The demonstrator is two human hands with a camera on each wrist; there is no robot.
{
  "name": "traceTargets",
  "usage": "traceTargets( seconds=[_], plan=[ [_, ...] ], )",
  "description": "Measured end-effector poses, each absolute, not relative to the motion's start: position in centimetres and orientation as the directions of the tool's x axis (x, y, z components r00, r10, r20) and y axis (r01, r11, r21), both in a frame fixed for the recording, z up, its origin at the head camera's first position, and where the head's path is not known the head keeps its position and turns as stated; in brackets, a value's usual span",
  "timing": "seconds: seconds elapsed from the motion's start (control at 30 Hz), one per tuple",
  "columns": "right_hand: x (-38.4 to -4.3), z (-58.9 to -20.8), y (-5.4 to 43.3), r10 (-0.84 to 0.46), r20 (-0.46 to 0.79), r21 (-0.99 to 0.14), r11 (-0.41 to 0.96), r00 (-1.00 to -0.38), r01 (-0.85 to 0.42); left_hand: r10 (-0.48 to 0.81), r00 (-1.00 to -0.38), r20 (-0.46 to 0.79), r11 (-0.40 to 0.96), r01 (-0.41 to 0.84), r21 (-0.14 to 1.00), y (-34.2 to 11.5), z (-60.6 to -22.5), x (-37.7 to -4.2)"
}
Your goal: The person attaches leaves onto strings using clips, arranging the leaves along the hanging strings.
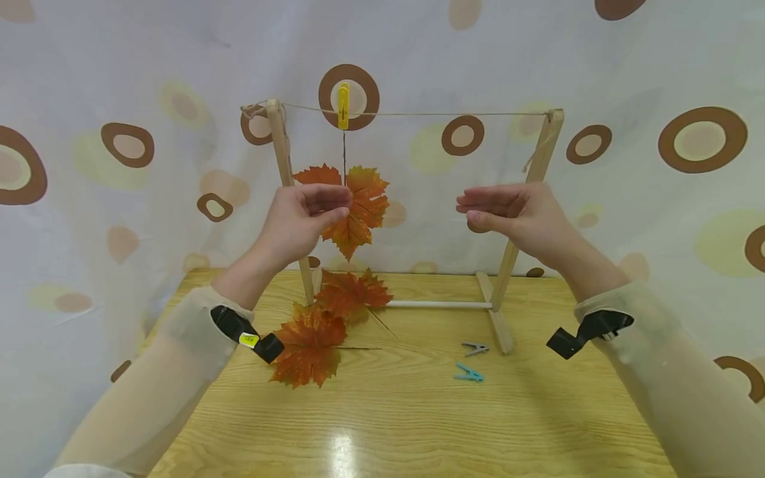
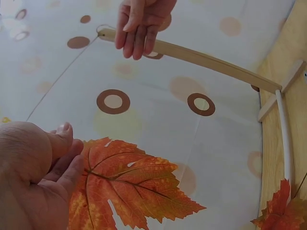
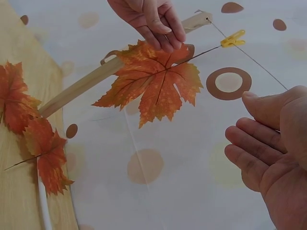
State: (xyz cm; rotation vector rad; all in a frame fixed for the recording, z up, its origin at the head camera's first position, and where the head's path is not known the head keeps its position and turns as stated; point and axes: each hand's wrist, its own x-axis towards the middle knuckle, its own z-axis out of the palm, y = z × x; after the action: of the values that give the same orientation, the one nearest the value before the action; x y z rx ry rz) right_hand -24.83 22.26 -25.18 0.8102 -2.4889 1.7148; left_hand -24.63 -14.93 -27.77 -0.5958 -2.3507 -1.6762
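Note:
An orange maple leaf (image 1: 366, 206) hangs by its dark stem from a yellow clothespin (image 1: 343, 106) clipped on the string (image 1: 442, 113). My left hand (image 1: 307, 219) is raised in front of the leaf's left side, fingers nearly straight, holding nothing. In the left wrist view its fingertips overlap the leaf's edge. Out to the right, near the wooden post, my right hand (image 1: 516, 216) is held up with relaxed fingers and nothing in it. On the table lie two more maple leaves, one (image 1: 352, 295) by the rack's base and one (image 1: 309, 346) nearer.
The string runs between two wooden posts (image 1: 540, 153) joined low down by a white rod (image 1: 439, 305). Right of centre on the wooden table (image 1: 406, 411) lie a grey clothespin (image 1: 476, 348) and a blue clothespin (image 1: 469, 373). A patterned curtain (image 1: 179, 60) hangs behind.

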Motion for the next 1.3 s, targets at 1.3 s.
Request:
traceTargets(
  seconds=[1.3],
  plan=[
    [-23.0, -31.5, 23.6, -0.436, 0.259, -0.889, 0.24, -0.862, -0.389, 0.284, -0.947, 0.149, 0.274, 0.229, 0.934, -15.9, -36.3, -24.3]
  ],
)
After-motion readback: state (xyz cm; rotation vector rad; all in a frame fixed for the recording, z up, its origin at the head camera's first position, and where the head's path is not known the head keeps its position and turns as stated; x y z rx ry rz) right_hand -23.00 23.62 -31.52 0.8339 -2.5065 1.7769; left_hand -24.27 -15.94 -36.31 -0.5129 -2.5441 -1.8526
